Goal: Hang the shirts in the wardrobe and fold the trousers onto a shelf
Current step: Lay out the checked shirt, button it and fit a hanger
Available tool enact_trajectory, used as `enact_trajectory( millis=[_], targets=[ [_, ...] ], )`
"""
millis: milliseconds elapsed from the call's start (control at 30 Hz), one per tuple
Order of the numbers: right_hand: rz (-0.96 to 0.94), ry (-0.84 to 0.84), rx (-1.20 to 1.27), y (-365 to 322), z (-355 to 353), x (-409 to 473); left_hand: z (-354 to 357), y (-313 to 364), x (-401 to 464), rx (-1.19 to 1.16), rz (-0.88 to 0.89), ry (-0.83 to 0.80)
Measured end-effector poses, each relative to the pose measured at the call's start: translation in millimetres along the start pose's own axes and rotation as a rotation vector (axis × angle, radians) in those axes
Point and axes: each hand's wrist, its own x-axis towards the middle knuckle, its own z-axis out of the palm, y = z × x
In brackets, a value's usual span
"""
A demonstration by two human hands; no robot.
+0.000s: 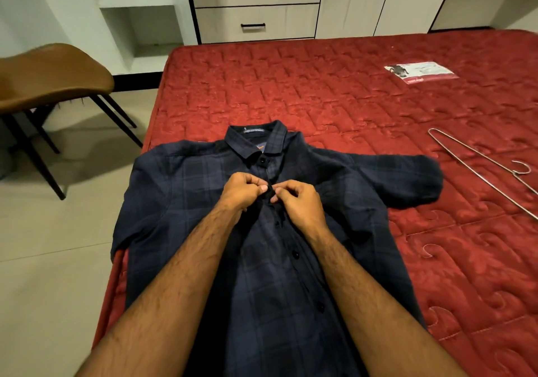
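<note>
A dark navy checked short-sleeved shirt [180, 202] lies face up on the red quilted bed [334, 91], collar away from me. My left hand [240, 190] and my right hand [300, 200] meet over the button placket just below the collar. Both pinch the placket cloth at the second button, fingertips almost touching. Other buttons show above and below the hands. A thin metal wire hanger [483, 170] lies on the bed to the right of the shirt, apart from it.
A brown chair [49, 76] with black legs stands on the tiled floor at left. White open shelves [136, 3] and a wardrobe with two drawers [256, 6] and closed doors stand beyond the bed. A printed leaflet [422, 72] lies on the far right of the bed.
</note>
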Motion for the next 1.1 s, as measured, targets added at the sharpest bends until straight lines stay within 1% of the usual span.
enact_trajectory(
  millis=[67, 167, 267, 333, 367, 433, 533, 600, 667, 733, 833, 900, 1000, 1033, 1100],
  targets=[
    [-0.014, -0.019, 0.036, 1, -1, 0, -1, -1, 0, -0.045, 0.006, -0.001],
    [0.021, 0.033, 0.021, 1, 2, 1, 0, 2, -5, -0.108, 0.015, 0.008],
    [0.084, 0.073, -0.095, -2, 3, 3, 5, -2, -3, -0.068, -0.003, 0.094],
    [0.104, 0.064, -0.117, -3, 3, 3, 8, -6, -1, -0.044, -0.031, 0.152],
    [0.114, 0.059, -0.122, -3, 3, 3, 9, -7, 0, -0.048, -0.033, 0.156],
    [0.14, 0.051, -0.138, -5, 4, 4, 8, -6, 1, -0.074, -0.02, 0.128],
    [0.21, 0.046, -0.161, -8, 6, 10, 2, 0, 0, -0.038, -0.013, 0.024],
    [0.243, 0.02, -0.165, -10, 8, 14, 0, 1, 1, -0.007, 0.006, -0.048],
    [0.258, -0.015, -0.18, -10, 9, 18, -1, -2, 1, -0.014, 0.043, -0.074],
    [0.262, -0.052, -0.194, -11, 8, 21, 0, -6, -2, 0.007, 0.093, -0.032],
    [0.273, -0.097, -0.182, -11, 7, 23, 5, -10, -10, 0.176, 0.124, 0.125],
    [0.266, -0.085, -0.104, -11, 5, 23, 7, -9, -13, 0.224, 0.12, 0.182],
    [0.205, -0.102, 0.166, -6, -10, 18, 5, -6, -18, 0.191, 0.132, 0.22],
    [0.181, -0.108, 0.274, -3, -20, 17, 4, -6, -20, 0.164, 0.171, 0.245],
    [0.092, -0.074, 0.384, 1, -51, 13, 4, -7, -26, 0.172, 0.33, 0.315]
  ],
)
